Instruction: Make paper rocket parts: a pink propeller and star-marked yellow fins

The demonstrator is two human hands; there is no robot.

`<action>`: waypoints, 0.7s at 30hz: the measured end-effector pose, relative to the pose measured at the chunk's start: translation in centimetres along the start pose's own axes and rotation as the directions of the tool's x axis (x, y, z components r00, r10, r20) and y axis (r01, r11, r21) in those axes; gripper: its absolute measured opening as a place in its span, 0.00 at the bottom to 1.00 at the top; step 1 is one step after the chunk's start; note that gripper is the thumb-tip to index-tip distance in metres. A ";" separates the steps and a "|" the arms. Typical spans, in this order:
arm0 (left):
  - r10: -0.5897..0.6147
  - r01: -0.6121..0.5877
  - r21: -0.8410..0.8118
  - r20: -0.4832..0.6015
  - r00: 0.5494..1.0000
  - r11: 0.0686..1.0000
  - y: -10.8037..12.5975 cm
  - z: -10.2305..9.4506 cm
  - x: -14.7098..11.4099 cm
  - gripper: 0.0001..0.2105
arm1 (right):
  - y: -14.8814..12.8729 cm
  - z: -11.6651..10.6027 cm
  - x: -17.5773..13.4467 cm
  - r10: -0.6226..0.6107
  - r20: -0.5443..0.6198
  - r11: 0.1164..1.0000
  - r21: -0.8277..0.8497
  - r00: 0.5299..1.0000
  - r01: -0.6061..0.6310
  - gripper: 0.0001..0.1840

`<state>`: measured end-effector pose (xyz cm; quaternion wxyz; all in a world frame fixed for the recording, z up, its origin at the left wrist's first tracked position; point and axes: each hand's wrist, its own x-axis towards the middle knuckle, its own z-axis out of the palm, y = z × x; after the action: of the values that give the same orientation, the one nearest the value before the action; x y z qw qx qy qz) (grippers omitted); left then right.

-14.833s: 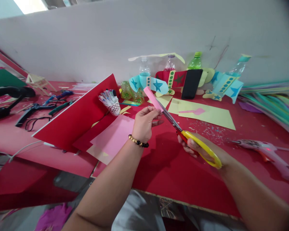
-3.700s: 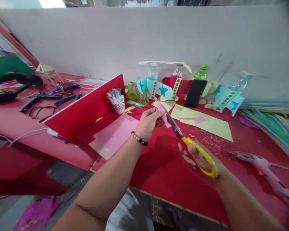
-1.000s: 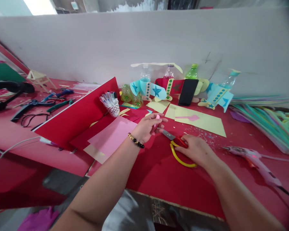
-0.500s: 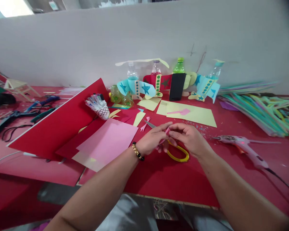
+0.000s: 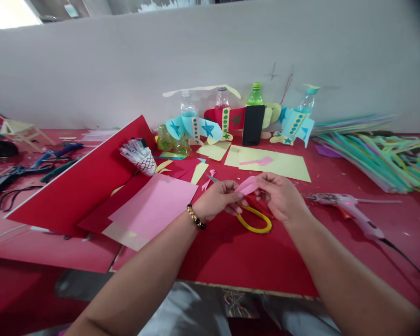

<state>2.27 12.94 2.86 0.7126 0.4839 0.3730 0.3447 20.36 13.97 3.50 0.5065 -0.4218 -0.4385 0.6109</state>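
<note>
Between my two hands stretches a small pink paper piece, its upper surface facing me. My left hand pinches one end between thumb and fingers. The other end is gripped by the fingertips of my right hand. Just beneath them on the red tabletop lies a pair of scissors with yellow handles, its blades partly hidden by my left hand. Small pink scraps rest near the blade tip. A pink cut-out strip lies on a pale yellow sheet beyond my hands.
At right lies a pink hot glue gun, its light on, near a pile of pastel sticks. Decorated bottles and a black phone stand along the wall. Pink sheets and a pen holder are at left.
The pink paper, earlier mostly hidden and folded in my fingers, is now spread flatter between them. My hands have moved slightly apart. The view has shifted a little.
</note>
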 end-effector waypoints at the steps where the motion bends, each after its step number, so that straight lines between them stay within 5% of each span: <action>1: -0.001 0.001 -0.002 -0.012 1.000 1.000 0.0 -0.1 0.0 0.12 | 0.0 -0.1 0.1 0.005 -0.022 0.999 0.042 1.000 -0.004 0.14; 10: 0.026 -0.038 -0.083 -0.144 0.989 0.996 0.5 -0.8 0.2 0.10 | -0.2 -1.1 0.8 0.105 0.014 0.977 0.186 0.994 -0.105 0.13; 21: 0.108 -0.124 -0.049 -0.248 0.963 0.991 0.3 -0.8 0.3 0.11 | -0.5 -0.8 0.2 0.063 0.086 0.982 0.170 0.994 -0.077 0.14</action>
<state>1.72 13.64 2.89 0.6549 0.4356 0.4179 0.4548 21.26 14.35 3.78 0.5015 -0.3662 -0.3886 0.6807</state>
